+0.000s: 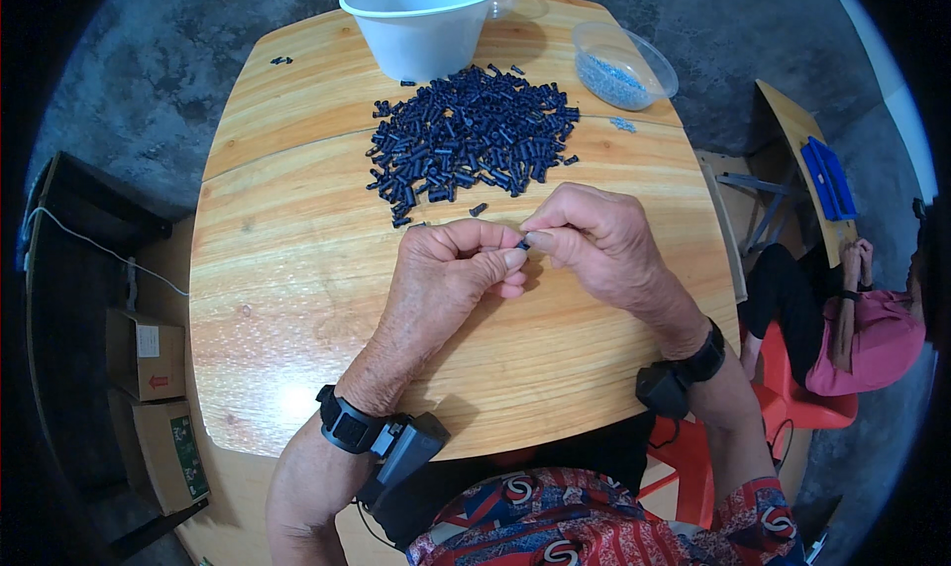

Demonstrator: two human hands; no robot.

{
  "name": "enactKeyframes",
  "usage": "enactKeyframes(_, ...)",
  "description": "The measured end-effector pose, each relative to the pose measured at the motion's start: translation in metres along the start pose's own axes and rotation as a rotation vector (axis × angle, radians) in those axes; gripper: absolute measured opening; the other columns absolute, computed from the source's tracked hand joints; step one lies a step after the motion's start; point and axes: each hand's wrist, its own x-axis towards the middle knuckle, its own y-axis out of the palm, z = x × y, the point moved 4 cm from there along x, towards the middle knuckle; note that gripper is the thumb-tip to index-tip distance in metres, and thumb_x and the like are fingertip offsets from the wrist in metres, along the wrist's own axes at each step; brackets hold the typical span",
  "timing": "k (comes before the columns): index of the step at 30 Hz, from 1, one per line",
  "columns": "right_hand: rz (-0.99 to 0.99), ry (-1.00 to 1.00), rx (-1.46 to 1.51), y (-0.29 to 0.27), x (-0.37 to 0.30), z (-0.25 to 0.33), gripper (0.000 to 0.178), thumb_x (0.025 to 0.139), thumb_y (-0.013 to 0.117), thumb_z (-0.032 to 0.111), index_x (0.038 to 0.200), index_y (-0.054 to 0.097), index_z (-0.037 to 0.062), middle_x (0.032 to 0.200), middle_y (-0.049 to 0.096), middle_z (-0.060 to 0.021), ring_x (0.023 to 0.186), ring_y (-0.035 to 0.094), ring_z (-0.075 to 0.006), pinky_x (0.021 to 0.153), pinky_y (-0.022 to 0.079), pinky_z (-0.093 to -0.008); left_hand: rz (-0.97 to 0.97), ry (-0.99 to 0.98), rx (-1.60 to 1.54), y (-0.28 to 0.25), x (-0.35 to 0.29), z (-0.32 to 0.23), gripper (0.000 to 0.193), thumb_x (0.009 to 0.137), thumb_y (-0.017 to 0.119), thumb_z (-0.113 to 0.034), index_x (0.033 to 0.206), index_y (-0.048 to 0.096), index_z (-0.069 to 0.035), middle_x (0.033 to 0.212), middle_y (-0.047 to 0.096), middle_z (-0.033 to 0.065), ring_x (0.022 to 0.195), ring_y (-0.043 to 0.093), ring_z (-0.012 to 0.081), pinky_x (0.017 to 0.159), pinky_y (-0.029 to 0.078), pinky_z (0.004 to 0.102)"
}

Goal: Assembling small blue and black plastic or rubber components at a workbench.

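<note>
Between the thumb and forefinger of my left hand (446,277) is pinched a small dark plastic piece (522,245), mostly covered by the fingertips. Right against it, the thumb and forefinger of my right hand (599,244) are pressed together; whatever they hold is too small to make out. Just beyond both hands spreads a heap of short dark blue-black tubular pieces (466,135), with one loose piece (478,209) lying at its near side.
A white tub (421,31) stands behind the heap on the wooden table (297,289). At the far right sits a clear bowl (624,66) of tiny pale-blue parts, a few spilled beside it. Cardboard boxes (147,358) are at left; another person (867,338) sits at right.
</note>
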Motion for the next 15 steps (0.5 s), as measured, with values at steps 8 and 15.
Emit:
enactKeyframes(8,-0.011,0.043,0.058,0.0002,0.0006,-0.0024,0.008,0.081,0.067,0.008,0.08,0.061,0.002,0.07,0.062,-0.0099,0.065,0.063,-0.0215,0.057,0.047,-0.0309,0.001,-0.008,0.001,0.0003,0.0001,-0.0017,0.01,0.085,0.064,-0.002,0.094,0.065,0.002,0.078,0.067,0.009,0.067,0.064,0.0126,0.063,0.054,0.0232)
enactKeyframes(15,-0.021,0.068,0.1,0.0024,-0.0027,-0.0041,0.01,0.084,0.066,0.01,0.082,0.062,0.0013,0.067,0.06,-0.0069,0.06,0.059,-0.0145,0.054,0.046,-0.0277,-0.003,-0.016,-0.038,0.0,0.0007,0.0005,0.011,0.085,0.064,-0.002,0.095,0.065,0.002,0.079,0.067,0.0094,0.067,0.064,0.0127,0.063,0.054,0.0231)
